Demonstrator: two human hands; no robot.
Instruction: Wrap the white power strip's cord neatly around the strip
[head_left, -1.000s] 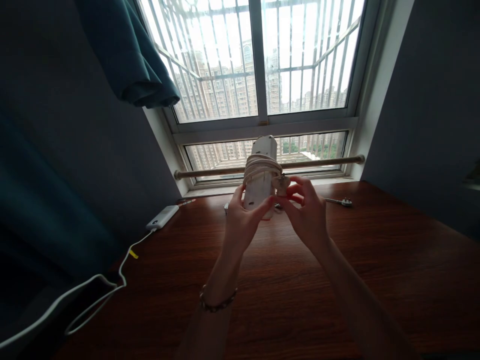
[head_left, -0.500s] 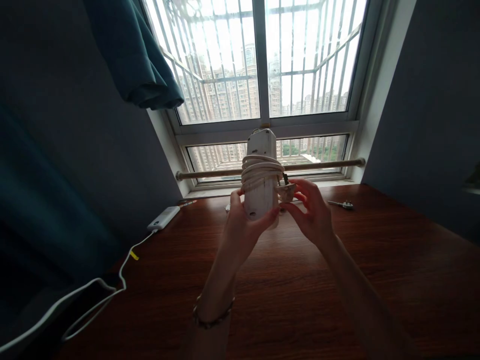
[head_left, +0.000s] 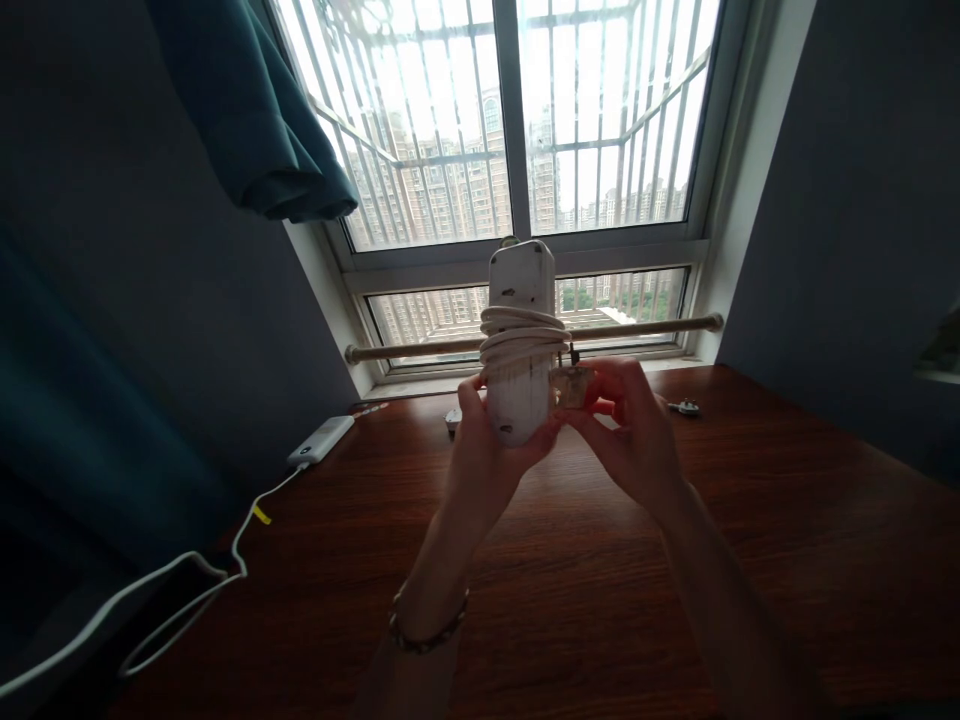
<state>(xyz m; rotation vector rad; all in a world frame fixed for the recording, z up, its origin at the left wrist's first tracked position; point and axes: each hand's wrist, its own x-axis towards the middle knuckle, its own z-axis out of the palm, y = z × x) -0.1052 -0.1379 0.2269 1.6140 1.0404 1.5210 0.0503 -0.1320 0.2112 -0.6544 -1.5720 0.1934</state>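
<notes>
A white power strip is held up above the table, its long side upright and its screw-holed back towards me. Its white cord is wound several times around the middle. My left hand grips the lower end, thumb across the bottom and fingers behind the left edge. At the strip's right side, my right hand pinches the plug between thumb and fingers. The plug's dark prongs point upward, close to the wound cord. The strip's far side with the sockets is hidden.
On the brown wooden table a white power bank lies at the left with a white cable running from it. Another plug lies back right. A small white object sits behind my left hand. A window bar crosses behind.
The power strip has tipped a little, so its back faces me more squarely and its top stands higher. The plug has turned slightly in my right hand. Both hands keep their hold.
</notes>
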